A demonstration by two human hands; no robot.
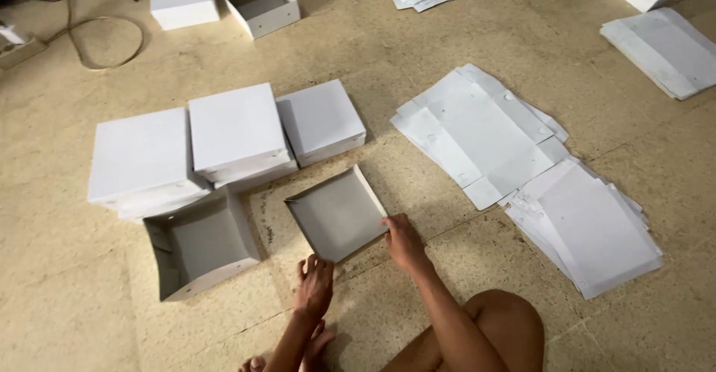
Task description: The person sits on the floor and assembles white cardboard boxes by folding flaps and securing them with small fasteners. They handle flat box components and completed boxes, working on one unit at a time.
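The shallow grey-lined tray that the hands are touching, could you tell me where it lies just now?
In the head view the tray lies on the floor at centre, between the deeper open box and the flat sheets, the right hand on its near-right edge.
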